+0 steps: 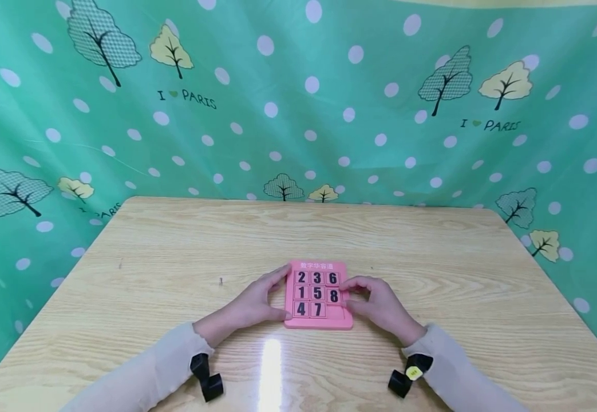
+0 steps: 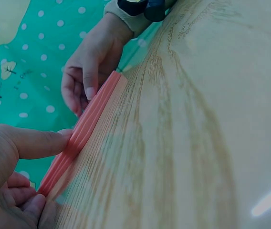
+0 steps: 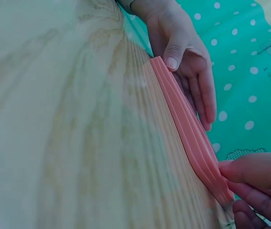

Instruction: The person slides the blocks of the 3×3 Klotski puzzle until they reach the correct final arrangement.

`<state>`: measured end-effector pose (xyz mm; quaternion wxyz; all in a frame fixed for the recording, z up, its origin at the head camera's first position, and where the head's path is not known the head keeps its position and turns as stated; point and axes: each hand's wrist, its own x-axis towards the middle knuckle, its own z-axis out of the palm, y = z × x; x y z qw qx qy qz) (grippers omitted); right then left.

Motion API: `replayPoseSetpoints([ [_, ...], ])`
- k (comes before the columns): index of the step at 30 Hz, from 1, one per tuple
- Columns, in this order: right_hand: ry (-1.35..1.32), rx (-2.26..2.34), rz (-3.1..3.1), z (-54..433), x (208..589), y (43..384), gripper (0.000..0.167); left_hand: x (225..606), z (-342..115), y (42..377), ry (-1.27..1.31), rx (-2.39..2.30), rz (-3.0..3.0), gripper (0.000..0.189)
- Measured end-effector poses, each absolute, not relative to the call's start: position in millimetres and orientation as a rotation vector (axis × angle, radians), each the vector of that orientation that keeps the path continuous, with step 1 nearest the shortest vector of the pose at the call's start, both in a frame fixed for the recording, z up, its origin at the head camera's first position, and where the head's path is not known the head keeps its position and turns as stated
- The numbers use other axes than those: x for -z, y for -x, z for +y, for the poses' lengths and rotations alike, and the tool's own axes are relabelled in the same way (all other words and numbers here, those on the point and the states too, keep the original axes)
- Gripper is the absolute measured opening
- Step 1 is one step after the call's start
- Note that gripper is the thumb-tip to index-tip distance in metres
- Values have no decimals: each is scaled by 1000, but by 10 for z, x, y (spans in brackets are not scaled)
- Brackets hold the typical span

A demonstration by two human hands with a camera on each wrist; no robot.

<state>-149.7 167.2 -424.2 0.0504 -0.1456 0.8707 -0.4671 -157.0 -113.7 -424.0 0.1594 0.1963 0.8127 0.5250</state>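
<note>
A pink number slide puzzle (image 1: 319, 324) lies flat on the table, with black digits on its square tiles. Its rows read 2 3 6, then 1 5 8, then 4 7 and a gap at the lower right. The 8 tile (image 1: 334, 296) sits slightly lower than its row. My left hand (image 1: 257, 300) grips the puzzle's left side, thumb at the lower corner and fingers near the upper one. At the right edge, beside the 8 tile, my right hand (image 1: 380, 303) holds the puzzle between thumb and bent fingers. Both wrist views show the puzzle's ridged pink side (image 2: 85, 126) edge-on.
The light wood table (image 1: 200, 240) extends around the puzzle. Behind it hangs a green dotted cloth (image 1: 288, 143) with printed trees. A bright light reflection (image 1: 270, 372) lies in front of the puzzle. Each wrist carries a black camera mount (image 1: 206, 377).
</note>
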Motion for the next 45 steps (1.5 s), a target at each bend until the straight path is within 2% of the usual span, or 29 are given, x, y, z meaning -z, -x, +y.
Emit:
replayPoseSetpoints([
  [30,576,1422,2555,1730,4187,1334,23,4264,-1135,1583,-580,-1479,2336,97],
  [45,514,1416,2643,1733,4191,1457,21,4253,-1140,1572,-579,-1518,2310,98],
])
